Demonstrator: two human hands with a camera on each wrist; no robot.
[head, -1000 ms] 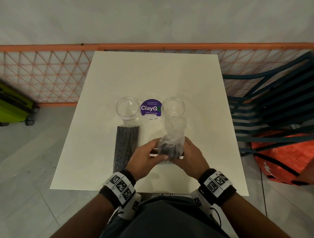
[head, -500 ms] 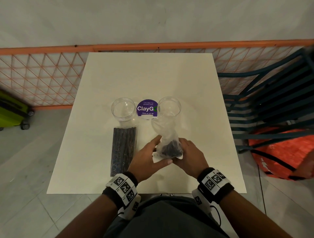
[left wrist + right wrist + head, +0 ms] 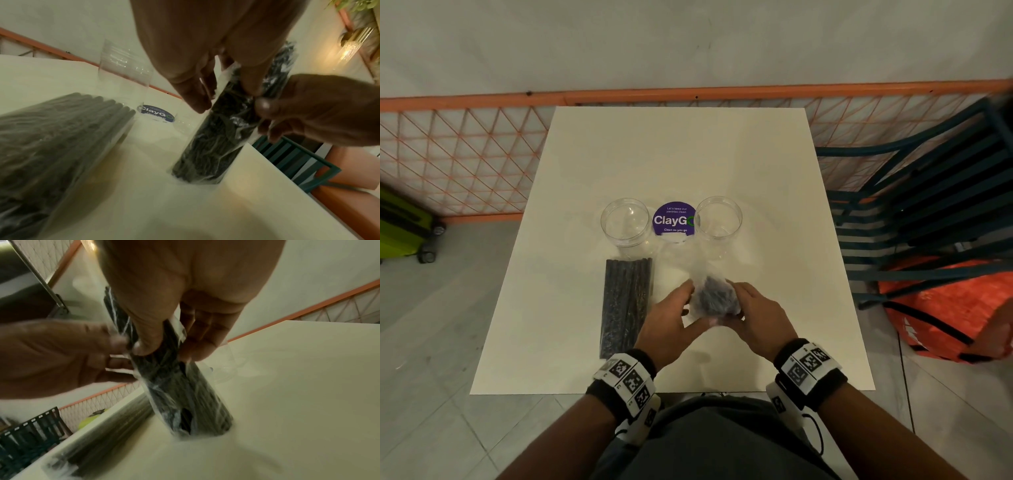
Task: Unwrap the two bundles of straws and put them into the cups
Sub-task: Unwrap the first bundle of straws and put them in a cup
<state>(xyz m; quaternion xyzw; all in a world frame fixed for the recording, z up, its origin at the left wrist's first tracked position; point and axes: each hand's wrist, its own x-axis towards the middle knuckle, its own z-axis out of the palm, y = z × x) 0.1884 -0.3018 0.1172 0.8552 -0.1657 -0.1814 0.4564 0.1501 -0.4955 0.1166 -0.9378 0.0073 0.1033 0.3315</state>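
A bundle of black straws [image 3: 714,298] in a clear plastic wrapper stands upright on the white table [image 3: 688,154], its lower end on the tabletop [image 3: 203,160] [image 3: 191,410]. My left hand [image 3: 671,318] and right hand [image 3: 756,315] both pinch its wrapper from either side. The wrist views show thumb and fingers closed on the plastic. A second wrapped bundle [image 3: 626,305] lies flat to the left. Two clear empty cups [image 3: 625,222] [image 3: 718,217] stand behind them.
A purple round sticker [image 3: 675,219] sits on the table between the cups. An orange mesh fence [image 3: 458,154] runs behind the table. A dark green chair [image 3: 921,212] and an orange bag [image 3: 955,308] are at the right, a green suitcase [image 3: 400,226] at the left.
The upright bundle and both hands have shifted slightly; the loose top of the wrapper has dropped lower, and the hands grip nearer the bundle's top.
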